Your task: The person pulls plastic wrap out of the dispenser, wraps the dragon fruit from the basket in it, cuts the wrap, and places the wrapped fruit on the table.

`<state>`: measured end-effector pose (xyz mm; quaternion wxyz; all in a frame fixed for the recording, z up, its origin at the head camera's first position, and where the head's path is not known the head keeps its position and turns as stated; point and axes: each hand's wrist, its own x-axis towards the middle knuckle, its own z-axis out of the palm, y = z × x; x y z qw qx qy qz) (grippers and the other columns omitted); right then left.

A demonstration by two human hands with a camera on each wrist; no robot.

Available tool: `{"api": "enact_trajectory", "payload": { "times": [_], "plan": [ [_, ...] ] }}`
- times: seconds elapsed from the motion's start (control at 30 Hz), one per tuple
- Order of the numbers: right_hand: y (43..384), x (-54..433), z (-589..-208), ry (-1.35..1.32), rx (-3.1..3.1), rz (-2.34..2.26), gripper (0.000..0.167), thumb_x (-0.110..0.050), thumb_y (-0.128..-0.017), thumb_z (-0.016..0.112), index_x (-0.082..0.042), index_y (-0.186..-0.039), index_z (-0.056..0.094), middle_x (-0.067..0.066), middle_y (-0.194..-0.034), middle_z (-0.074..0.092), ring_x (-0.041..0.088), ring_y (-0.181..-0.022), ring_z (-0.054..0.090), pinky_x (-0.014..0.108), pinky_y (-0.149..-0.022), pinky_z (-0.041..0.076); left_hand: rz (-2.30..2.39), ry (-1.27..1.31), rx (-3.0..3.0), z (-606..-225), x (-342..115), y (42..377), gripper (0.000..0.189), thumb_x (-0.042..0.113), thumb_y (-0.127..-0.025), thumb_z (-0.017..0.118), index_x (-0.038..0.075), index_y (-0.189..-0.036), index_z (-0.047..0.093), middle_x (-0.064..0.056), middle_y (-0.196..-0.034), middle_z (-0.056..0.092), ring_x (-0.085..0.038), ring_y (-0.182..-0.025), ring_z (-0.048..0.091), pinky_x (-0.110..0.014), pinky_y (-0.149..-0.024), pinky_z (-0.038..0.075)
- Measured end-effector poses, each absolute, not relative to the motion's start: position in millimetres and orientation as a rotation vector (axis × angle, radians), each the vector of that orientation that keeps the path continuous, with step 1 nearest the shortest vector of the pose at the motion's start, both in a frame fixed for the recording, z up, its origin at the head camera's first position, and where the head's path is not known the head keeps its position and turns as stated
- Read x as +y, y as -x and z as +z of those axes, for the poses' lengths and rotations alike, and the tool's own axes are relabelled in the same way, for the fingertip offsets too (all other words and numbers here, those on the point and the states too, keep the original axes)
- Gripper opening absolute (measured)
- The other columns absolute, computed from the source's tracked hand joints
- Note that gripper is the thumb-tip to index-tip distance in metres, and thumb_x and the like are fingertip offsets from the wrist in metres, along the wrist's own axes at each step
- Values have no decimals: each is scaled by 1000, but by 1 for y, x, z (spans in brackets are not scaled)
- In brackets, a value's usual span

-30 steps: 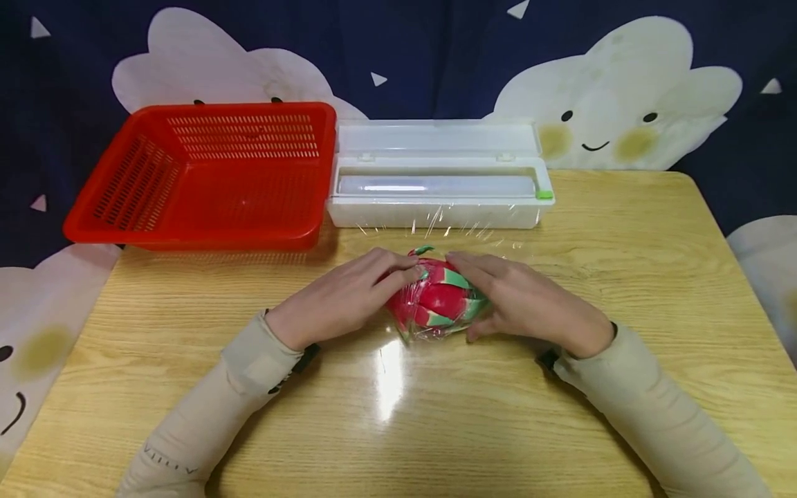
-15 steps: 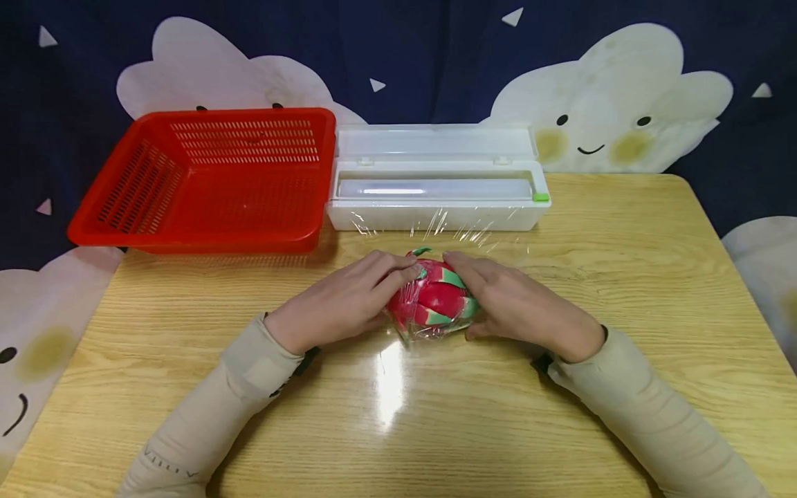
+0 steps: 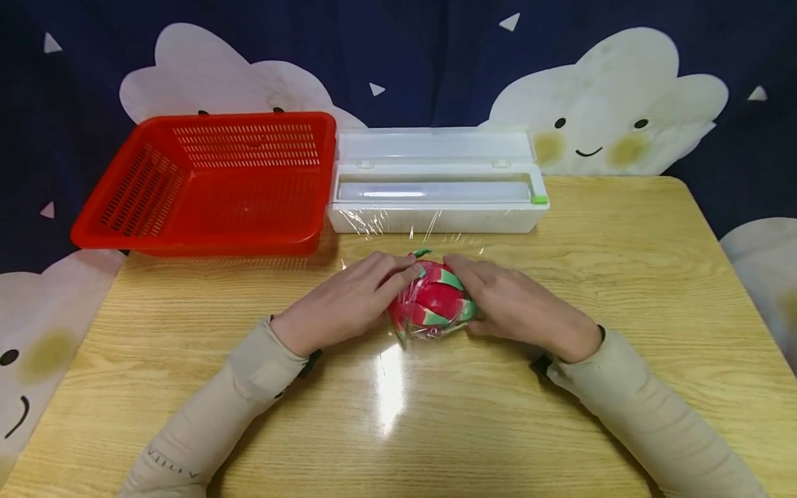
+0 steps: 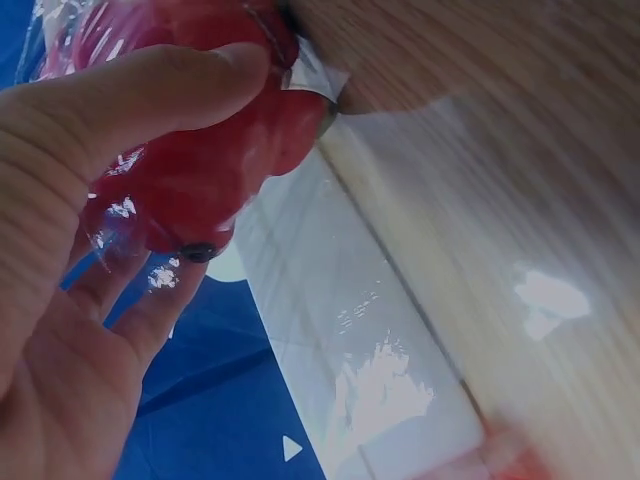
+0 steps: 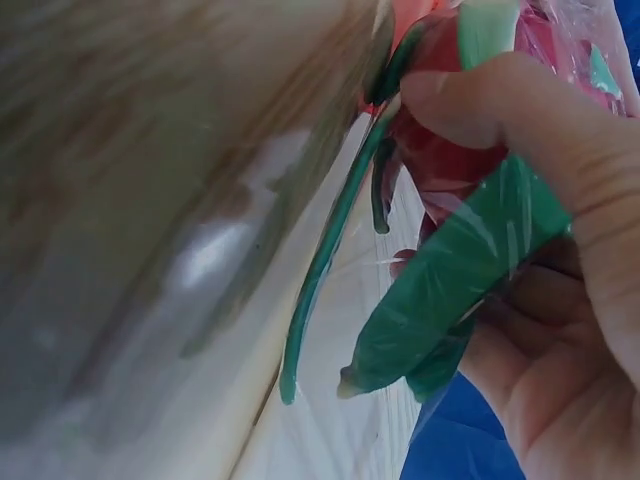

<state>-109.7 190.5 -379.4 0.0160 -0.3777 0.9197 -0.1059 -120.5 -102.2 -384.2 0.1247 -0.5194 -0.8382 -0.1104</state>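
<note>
A red dragon fruit (image 3: pixel 438 299) with green scales sits at the middle of the table, between both hands and under clear cling film. From its left end my left hand (image 3: pixel 349 301) grips it; in the left wrist view the thumb (image 4: pixel 190 90) presses the wrapped red skin. My right hand (image 3: pixel 526 304) holds the other end, its thumb (image 5: pixel 470 100) across the fruit beside long green scales (image 5: pixel 450 290). The film (image 3: pixel 429 225) stretches from the fruit back to an open white cling film box (image 3: pixel 436 220), where a roll (image 3: pixel 436 191) lies inside.
Left of the box stands a red plastic basket (image 3: pixel 233 200) with slotted walls. The box's lid (image 3: pixel 436 145) leans back, and a green slider (image 3: pixel 539 200) sits at its right end. A dark blue cloth (image 3: pixel 436 62) with clouds hangs behind the wooden table (image 3: pixel 473 422).
Both hands keep their hold on the dragon fruit. My right hand has shifted slightly left, closer round its end. The glints on the film have changed, and the head view has tilted up a little.
</note>
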Motion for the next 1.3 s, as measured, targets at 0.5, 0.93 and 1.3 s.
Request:
{"api": "enact_trajectory", "payload": {
  "times": [0.5,0.93,1.3],
  "plan": [
    [109,192,-378,1217,2852,-368,77,-5,-90,77,0,-156,38,20,-150,58,35,-132,64,49,-103,59,-339,1532,-2482,-383,-104,120,55,5,-101,63,3,-151,43,-15,-153,48,-25,-134,51,-36,-115,50],
    [112,193,-379,1191,2837,-378,89,-5,-80,83,2,-156,37,21,-146,61,35,-123,69,47,-98,61,-343,1521,-2486,-382,-104,121,56,5,-102,60,3,-154,41,-16,-154,48,-25,-135,52,-37,-115,50],
    [116,199,-378,1105,2757,-433,90,-12,-83,82,-2,-159,34,21,-149,59,35,-117,72,46,-98,61,-382,1504,-2503,-381,-103,119,70,16,-93,76,4,-153,42,-12,-155,47,-24,-132,54,-35,-115,51]
  ]
}}
